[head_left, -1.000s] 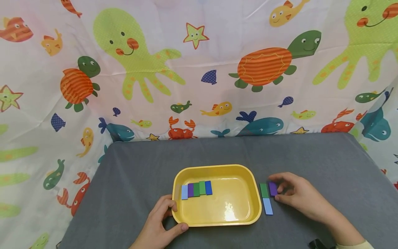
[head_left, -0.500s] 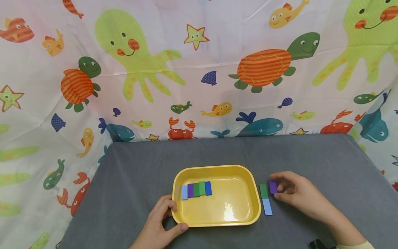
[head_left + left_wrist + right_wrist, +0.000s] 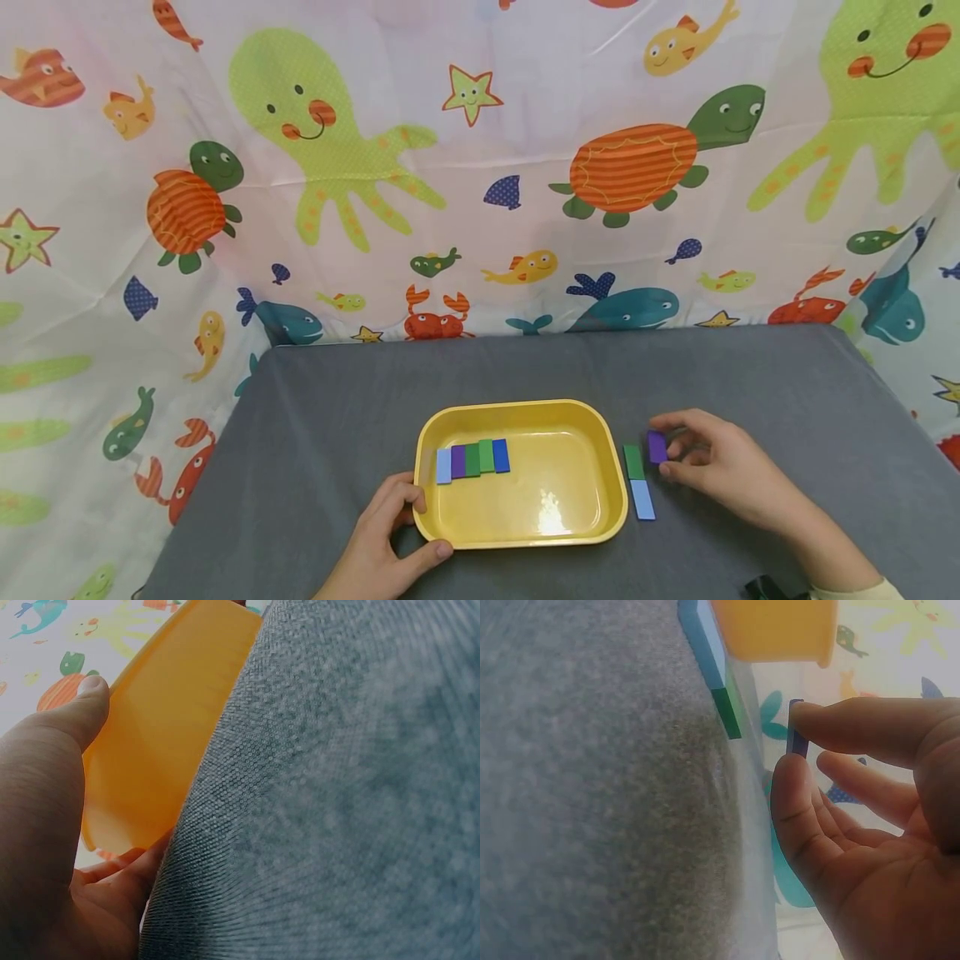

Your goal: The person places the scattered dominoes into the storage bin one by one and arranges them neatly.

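My left hand [image 3: 386,533] grips the front left corner of a shallow yellow tray [image 3: 570,471], its thumb along the near rim and its fingers on the left wall. In the left wrist view, thumb and fingers span the tray's outer wall [image 3: 161,727]. Past the tray's right side, my right hand [image 3: 723,467] pinches a small purple tile [image 3: 657,447] between thumb and index finger. The right wrist view shows this purple tile [image 3: 798,739] held edge-on, apart from the cloth. Just left of it, a green tile [image 3: 633,462] and a light blue tile [image 3: 642,500] lie end to end.
Inside the tray, several tiles form a side-by-side row, from light blue [image 3: 444,466] at the left to dark blue [image 3: 501,456]. Grey cloth [image 3: 360,383] covers the table. A sea-animal curtain [image 3: 480,183] hangs behind. Some black object [image 3: 767,588] shows near the right forearm.
The purple tile has shifted slightly away from me, up the picture, with the right hand pinching it throughout. My left hand keeps its grip on the tray. The head view has tilted slightly.
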Tool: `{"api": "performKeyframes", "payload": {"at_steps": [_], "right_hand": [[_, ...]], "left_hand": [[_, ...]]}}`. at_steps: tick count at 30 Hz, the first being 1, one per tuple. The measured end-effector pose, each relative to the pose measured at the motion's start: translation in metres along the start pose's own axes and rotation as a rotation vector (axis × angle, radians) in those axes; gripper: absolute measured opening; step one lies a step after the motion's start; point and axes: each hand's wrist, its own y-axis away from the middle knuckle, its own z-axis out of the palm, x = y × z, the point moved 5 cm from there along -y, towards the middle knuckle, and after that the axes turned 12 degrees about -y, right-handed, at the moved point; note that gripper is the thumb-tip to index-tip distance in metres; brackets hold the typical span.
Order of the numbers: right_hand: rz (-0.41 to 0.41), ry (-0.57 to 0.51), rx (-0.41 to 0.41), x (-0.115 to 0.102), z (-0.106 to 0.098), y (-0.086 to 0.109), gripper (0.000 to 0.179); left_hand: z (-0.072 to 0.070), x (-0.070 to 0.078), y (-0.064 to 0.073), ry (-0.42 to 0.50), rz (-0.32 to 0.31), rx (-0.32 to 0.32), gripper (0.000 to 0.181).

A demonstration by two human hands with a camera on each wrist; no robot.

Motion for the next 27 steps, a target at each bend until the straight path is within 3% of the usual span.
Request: {"api": "performKeyframes", "payload": {"at_steps": [6, 20, 27], "right_hand": [[-0.017, 0.011, 0.007, -0.004, -0.001, -0.001, 0.051], [-0.093, 0.009, 0.035, -0.018, -0.001, -0.005, 0.051], [-0.105, 0.029, 0.04, -0.025, -0.001, -0.006, 0.05]], "left_hand": [[0.0, 0.0, 0.0, 0.003, -0.015, -0.009, 0.043], [-0.002, 0.0, 0.0, -0.01, 0.036, 0.007, 0.042], [-0.001, -0.003, 0.001, -0.001, 0.025, -0.01, 0.041]]}}
